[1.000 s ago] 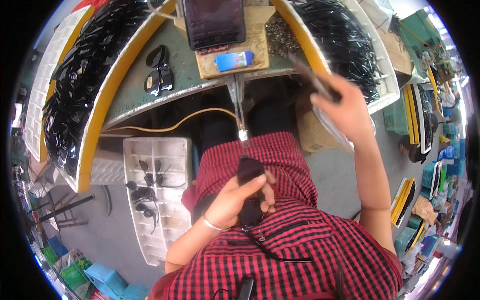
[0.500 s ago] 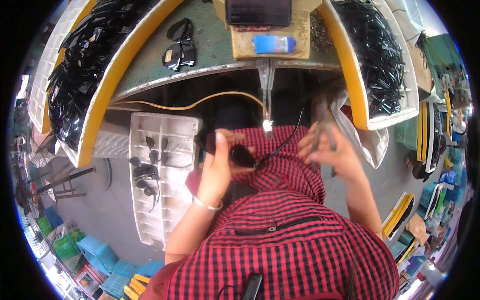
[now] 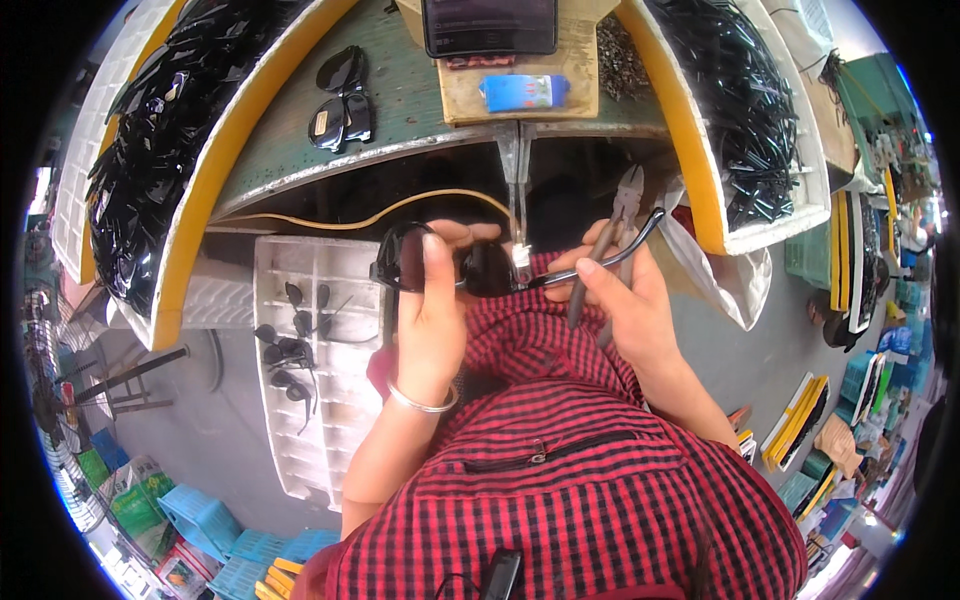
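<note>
My left hand, with a bangle at the wrist, grips a pair of black sunglasses by the front, its thumb over one dark lens. One temple of the sunglasses sticks out to the right, and the thumb and fingers of my right hand rest on it. That same hand also holds a pair of cutting pliers, jaws pointing up and away, handles running down through the fingers. Both hands are above my lap, over a red and black checked apron.
A white foam tray with several sunglasses is at my left. Yellow-edged trays of black eyewear parts flank the green bench. On it lie more sunglasses. A blue packet and a dark-screened device sit on a cardboard box.
My right hand has come left and inward with the pliers and now touches the temple. The sunglasses have risen slightly and turned, so the temple points right.
</note>
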